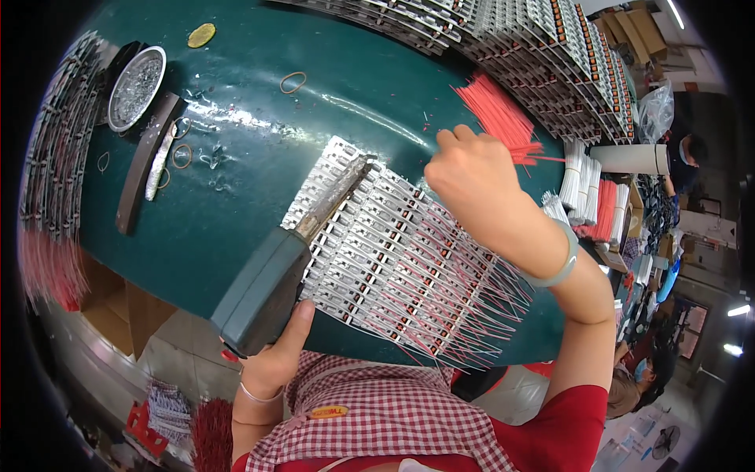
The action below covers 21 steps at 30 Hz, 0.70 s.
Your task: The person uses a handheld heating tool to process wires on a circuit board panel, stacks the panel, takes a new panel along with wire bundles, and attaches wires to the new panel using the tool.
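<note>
The left hand [275, 354] is closed round the lower end of a dark tool [263, 287], its thumb along the tool's right side. The tool extends up from the grip; its long axis runs from lower left to upper right, and the metal blade [334, 200] points away from the person. The panel [370, 252] lies just right of the grip, under the blade; whether they touch, I cannot tell. The panel's wires [472, 315] trail toward the lower right. The right hand [476, 169] is curled beyond the panel, beside red wires [495, 110]; I cannot tell whether it holds anything. Farther out on the green table [252, 47] are a brown bar [145, 165], a round dish [163, 66] and stacked panels [543, 63].
</note>
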Motion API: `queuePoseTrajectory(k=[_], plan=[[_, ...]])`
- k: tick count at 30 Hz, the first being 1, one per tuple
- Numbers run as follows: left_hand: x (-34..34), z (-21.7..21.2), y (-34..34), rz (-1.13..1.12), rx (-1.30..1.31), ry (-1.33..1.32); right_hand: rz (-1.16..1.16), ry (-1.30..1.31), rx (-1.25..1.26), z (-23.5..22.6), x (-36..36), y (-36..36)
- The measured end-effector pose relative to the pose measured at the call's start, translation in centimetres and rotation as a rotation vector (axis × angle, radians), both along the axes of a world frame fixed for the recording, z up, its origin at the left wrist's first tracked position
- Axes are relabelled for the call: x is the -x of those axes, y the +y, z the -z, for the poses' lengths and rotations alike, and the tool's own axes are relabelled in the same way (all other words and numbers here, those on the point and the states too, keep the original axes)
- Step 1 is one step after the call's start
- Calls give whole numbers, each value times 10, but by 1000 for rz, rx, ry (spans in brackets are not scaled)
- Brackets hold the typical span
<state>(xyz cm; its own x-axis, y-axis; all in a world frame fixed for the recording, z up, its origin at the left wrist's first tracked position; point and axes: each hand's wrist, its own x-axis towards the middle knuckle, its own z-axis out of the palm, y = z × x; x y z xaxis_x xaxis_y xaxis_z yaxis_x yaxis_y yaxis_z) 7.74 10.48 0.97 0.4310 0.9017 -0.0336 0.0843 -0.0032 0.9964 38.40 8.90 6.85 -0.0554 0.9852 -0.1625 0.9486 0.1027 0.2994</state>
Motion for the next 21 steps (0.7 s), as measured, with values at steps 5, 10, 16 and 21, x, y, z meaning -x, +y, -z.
queuePoseTrajectory(k=[5, 10, 16, 21], plan=[[1, -2, -1, 10, 16, -35, 1, -181, 80, 15, 9, 5], [5, -6, 0, 12, -4, 4, 42, -229, 31, 19, 15, 0], [-3, -18, 1, -88, 181, -14, 19, -189, -34, 24, 9, -8], [2, -7, 0, 25, 91, 29, 9, 199, -366, 34, 14, -21]])
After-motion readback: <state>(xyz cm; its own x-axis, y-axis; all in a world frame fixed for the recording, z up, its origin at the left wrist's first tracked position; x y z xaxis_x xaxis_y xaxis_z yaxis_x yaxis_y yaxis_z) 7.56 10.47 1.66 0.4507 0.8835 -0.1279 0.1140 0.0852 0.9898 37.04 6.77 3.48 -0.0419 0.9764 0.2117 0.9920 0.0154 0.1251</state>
